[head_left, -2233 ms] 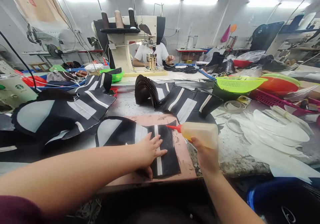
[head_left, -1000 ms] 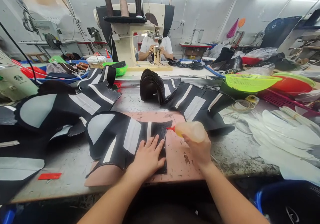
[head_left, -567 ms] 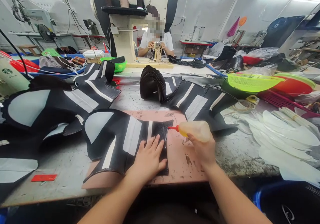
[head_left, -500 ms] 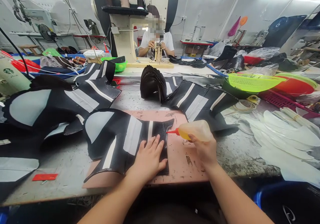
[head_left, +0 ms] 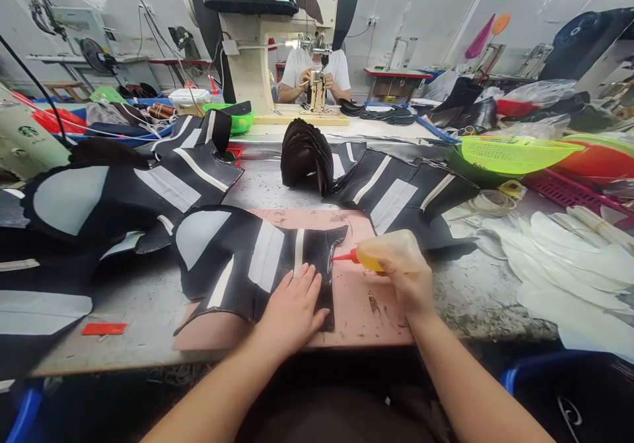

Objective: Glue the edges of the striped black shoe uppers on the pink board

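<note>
A black boot upper piece (head_left: pixel 242 258) with white and grey reinforcing strips lies flat on a pink board (head_left: pixel 361 311). My left hand (head_left: pixel 294 304) rests on its right part, palm down with fingers stretched out. In my right hand (head_left: pixel 409 284) is a squeeze bottle (head_left: pixel 389 251) of yellowish liquid, tilted almost level. Its red nozzle points left, and the tip is at the upper's right edge; whether it touches I cannot tell. A wet-looking shine runs along that edge.
More black uppers (head_left: pixel 163 185) lie left, and others (head_left: pixel 396 192) behind right. A stack of dark pieces (head_left: pixel 306 156) stands at the back centre. White sheet pieces (head_left: pixel 569 265) and a yellow-green basket (head_left: pixel 515 154) are right. Across the table a person (head_left: pixel 317 73) works at a sewing machine (head_left: pixel 247 53).
The camera view has shifted slightly, so the scene sits a little higher and further right. The bottle tip stays at the upper's right edge, and my left hand stays on the upper.
</note>
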`<state>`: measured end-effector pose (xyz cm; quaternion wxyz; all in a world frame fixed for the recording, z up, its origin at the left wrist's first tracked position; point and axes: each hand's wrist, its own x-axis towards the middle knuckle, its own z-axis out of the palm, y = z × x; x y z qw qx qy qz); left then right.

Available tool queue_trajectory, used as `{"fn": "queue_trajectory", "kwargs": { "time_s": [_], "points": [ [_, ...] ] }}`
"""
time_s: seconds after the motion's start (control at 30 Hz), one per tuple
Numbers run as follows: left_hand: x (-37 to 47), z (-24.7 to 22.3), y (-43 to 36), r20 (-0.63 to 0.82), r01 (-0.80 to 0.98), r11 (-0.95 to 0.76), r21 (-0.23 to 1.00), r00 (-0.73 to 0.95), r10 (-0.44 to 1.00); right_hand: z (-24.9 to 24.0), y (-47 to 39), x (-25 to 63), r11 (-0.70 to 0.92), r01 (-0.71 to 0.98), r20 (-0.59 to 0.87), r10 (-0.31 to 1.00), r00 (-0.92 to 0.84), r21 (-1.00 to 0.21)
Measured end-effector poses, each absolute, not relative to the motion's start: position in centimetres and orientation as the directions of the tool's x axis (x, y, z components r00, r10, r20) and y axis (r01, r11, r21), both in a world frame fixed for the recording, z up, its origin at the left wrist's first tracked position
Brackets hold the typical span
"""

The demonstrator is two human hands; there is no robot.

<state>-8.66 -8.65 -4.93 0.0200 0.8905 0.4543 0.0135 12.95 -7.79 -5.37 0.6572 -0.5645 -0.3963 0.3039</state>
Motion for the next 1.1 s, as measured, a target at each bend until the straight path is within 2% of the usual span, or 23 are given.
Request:
{"fn": "queue_trajectory", "kwargs": {
  "time_s": [0.17, 0.33, 0.5, 0.63, 0.8, 1.1],
  "points": [
    [-8.9, -5.2, -9.0, -0.006, 0.799, -0.6, 0.033, 0.601, 0.799, -5.4, -8.8, 13.3, 0.127, 0.014, 0.124, 0.924, 0.362, -0.992],
    [-8.9, -5.4, -9.1, 0.021, 0.8, -0.6, 0.022, 0.6, 0.8, -5.6, -9.6, 13.3, 0.144, 0.022, 0.139, 0.895, 0.423, -0.989],
    [-8.9, -5.4, -9.2, 0.018, 0.799, -0.601, 0.019, 0.6, 0.799, -6.7, -10.9, 13.9, 0.133, -0.042, 0.113, 0.939, 0.324, -0.99],
    [-9.0, -5.6, -9.2, 0.033, 0.795, -0.605, 0.033, 0.604, 0.796, -7.8, -11.8, 14.7, 0.158, -0.043, 0.133, 0.927, 0.35, -0.987],
    [-8.9, -5.5, -9.2, 0.02, 0.797, -0.602, 0.036, 0.602, 0.798, -8.4, -12.6, 14.9, 0.103, -0.073, 0.079, 0.957, 0.28, -0.992],
    [-8.8, -5.3, -9.3, 0.007, 0.802, -0.597, 0.01, 0.597, 0.802, -8.9, -13.3, 15.2, 0.097, -0.073, 0.073, 0.955, 0.288, -0.993]
  ]
}}
